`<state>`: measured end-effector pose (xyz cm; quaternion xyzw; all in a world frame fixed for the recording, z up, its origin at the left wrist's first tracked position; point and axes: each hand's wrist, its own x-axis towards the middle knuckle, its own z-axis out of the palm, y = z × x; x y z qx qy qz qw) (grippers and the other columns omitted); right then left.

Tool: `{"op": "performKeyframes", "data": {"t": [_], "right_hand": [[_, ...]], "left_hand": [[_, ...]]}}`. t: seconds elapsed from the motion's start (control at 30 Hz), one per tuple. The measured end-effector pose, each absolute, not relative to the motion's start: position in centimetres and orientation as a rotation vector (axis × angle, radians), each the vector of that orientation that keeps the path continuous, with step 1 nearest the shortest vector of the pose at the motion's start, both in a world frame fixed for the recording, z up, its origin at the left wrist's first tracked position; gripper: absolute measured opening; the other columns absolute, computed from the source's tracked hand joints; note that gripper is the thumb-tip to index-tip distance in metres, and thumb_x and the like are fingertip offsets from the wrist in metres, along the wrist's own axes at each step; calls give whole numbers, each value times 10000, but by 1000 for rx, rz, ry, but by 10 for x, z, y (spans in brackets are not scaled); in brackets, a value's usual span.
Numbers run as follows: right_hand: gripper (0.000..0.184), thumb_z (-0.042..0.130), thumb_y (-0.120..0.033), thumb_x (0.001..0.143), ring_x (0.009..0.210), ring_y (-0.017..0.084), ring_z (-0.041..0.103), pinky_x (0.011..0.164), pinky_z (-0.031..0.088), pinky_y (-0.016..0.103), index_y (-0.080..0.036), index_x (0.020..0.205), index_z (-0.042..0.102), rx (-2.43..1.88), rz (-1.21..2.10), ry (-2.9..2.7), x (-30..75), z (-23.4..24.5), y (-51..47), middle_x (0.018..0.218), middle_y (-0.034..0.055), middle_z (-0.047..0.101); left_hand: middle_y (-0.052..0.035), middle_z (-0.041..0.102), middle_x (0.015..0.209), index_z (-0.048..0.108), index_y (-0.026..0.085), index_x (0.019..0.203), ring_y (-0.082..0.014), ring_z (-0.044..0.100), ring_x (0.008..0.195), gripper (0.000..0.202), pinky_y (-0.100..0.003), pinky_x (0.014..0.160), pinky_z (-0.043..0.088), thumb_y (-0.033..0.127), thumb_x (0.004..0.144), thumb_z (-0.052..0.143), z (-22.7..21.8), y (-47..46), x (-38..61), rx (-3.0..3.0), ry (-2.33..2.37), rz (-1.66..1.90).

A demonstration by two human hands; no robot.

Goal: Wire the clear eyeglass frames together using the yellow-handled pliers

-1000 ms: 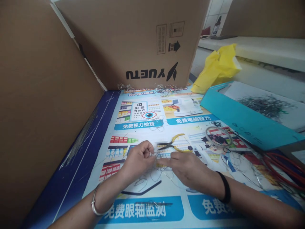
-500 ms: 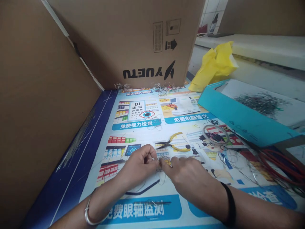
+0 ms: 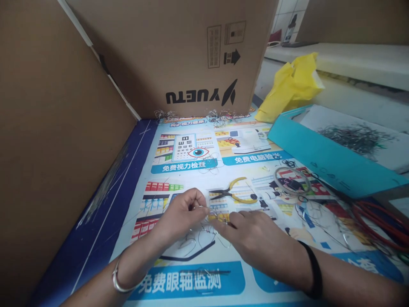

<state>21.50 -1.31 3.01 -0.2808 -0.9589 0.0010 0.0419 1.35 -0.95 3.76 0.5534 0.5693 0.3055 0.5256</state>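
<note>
Head view: my left hand (image 3: 183, 211) and right hand (image 3: 255, 238) meet fingertip to fingertip low on the bench (image 3: 105, 238). Both pinch one thin wire piece (image 3: 212, 214), probably to steady each end. Yellow-handled pliers (image 3: 234, 194) lie at 1 o'clock of it, likely parked within reach, and the teal tray (image 3: 319, 160) of wire bits sits at 2 o'clock.

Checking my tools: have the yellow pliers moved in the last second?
No. The pliers lie on the same patch of the printed mat as before.

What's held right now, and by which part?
A thin wire piece, pinched at its ends: left hand on the left end, right hand on the right. Shape unclear.
</note>
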Motion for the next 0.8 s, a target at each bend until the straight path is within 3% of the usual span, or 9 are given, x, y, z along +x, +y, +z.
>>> {"op": "performKeyframes", "data": {"t": [0.33, 0.47, 0.6, 0.7, 0.8], "right_hand": [[380, 498, -56, 735, 479, 131, 505, 463, 69, 316, -196, 1083, 561, -1113, -40, -2919, 211, 32, -21, 627, 29, 596], [394, 485, -64, 747, 488, 126, 507, 468, 80, 312, -222, 1104, 545, -1122, -41, -2864, 212, 31, -20, 629, 18, 587], [432, 438, -70, 754, 521, 126, 520, 471, 109, 300, -245, 1138, 525, -1042, 121, -2818, 216, 32, -14, 651, 8, 603], [352, 394, -90, 766, 535, 140, 535, 471, 152, 276, -197, 1065, 546, -1086, 330, -2750, 217, 32, -10, 664, 20, 629], [291, 361, -127, 794, 475, 139, 499, 461, 178, 251, -152, 1035, 524, -1188, 531, -2601, 216, 30, -5, 555, -5, 572]], "left_hand": [[68, 461, 595, 473, 179, 721, -45, 407, 418, 161, -183, 422, 317, 299, 764, 572, 36, -19, 24, 1220, 1211, 699], [75, 415, 574, 495, 181, 736, -52, 367, 464, 116, -188, 458, 291, 216, 711, 603, 37, -19, 24, 1341, 1328, 725], [72, 379, 580, 515, 186, 746, -72, 347, 517, 117, -201, 493, 283, 157, 670, 599, 37, -16, 22, 1487, 1460, 708], [57, 427, 626, 529, 190, 765, -87, 387, 552, 140, -216, 532, 313, 133, 654, 593, 35, -14, 20, 1577, 1524, 690], [37, 476, 688, 543, 194, 762, -100, 416, 584, 156, -229, 566, 330, 110, 638, 586, 32, -11, 18, 1661, 1553, 713]]}}
